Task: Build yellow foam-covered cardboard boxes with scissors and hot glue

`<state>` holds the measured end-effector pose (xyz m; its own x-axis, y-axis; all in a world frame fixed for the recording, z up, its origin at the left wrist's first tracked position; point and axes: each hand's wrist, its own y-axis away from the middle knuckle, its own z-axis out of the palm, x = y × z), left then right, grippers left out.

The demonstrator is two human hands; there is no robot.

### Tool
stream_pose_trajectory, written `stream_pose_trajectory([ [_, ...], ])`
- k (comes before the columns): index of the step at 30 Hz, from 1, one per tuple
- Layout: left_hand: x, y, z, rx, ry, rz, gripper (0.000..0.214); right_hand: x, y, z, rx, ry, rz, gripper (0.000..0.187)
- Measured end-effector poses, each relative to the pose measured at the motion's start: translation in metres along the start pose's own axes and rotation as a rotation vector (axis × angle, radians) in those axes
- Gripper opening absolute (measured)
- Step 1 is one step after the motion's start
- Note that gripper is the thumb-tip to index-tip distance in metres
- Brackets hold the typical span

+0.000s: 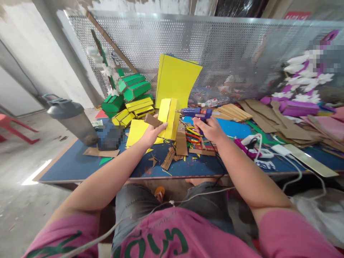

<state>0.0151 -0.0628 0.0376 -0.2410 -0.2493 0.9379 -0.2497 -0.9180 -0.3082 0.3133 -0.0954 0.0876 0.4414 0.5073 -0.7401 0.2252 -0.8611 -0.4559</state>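
My left hand [152, 132] grips a yellow paper-covered box piece [169, 116] standing upright on the blue table [75, 165], together with a brown cardboard strip [152, 120]. My right hand [208, 129] is closed round a blue glue gun [195, 113]. Its nozzle points left and almost touches the yellow piece's right side. A tall yellow sheet [176, 79] leans against the mesh panel behind.
Green and yellow finished boxes [130, 96] are piled at the back left. A grey shaker bottle [71, 118] stands at the left edge. Scissors [193, 136], cardboard scraps [168, 157], cardboard strips [233, 111], a white cable [292, 168] and purple pieces [298, 106] lie to the right.
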Motion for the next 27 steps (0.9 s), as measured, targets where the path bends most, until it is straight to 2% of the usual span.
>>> stream_pose_trajectory([
  [11,-0.002,-0.002,-0.002,0.027,0.000,0.003,0.093,-0.003,0.019,0.001,-0.063,-0.085,0.033,0.064],
  [15,-0.002,-0.003,-0.004,0.040,0.018,-0.016,0.093,0.004,0.018,-0.018,0.001,-0.107,0.046,0.060],
  [17,-0.004,-0.004,-0.006,0.046,0.044,-0.020,0.091,0.018,0.011,-0.037,0.053,0.065,0.111,0.058],
  [20,-0.008,-0.006,-0.007,0.069,0.052,-0.026,0.083,0.049,-0.001,-0.073,0.104,0.516,0.269,0.046],
  [22,-0.009,-0.007,-0.008,0.081,0.053,-0.034,0.078,0.070,-0.007,-0.094,0.039,0.795,0.389,0.043],
  [24,-0.010,-0.008,-0.008,0.081,0.051,-0.035,0.075,0.085,-0.009,-0.107,-0.062,0.943,0.500,0.044],
  [26,-0.011,-0.008,-0.008,0.072,0.030,-0.037,0.074,0.089,-0.009,-0.107,-0.152,1.010,0.571,0.054],
  [27,-0.012,-0.009,-0.008,0.070,0.018,-0.039,0.076,0.086,-0.009,-0.102,-0.177,1.026,0.555,0.062],
])
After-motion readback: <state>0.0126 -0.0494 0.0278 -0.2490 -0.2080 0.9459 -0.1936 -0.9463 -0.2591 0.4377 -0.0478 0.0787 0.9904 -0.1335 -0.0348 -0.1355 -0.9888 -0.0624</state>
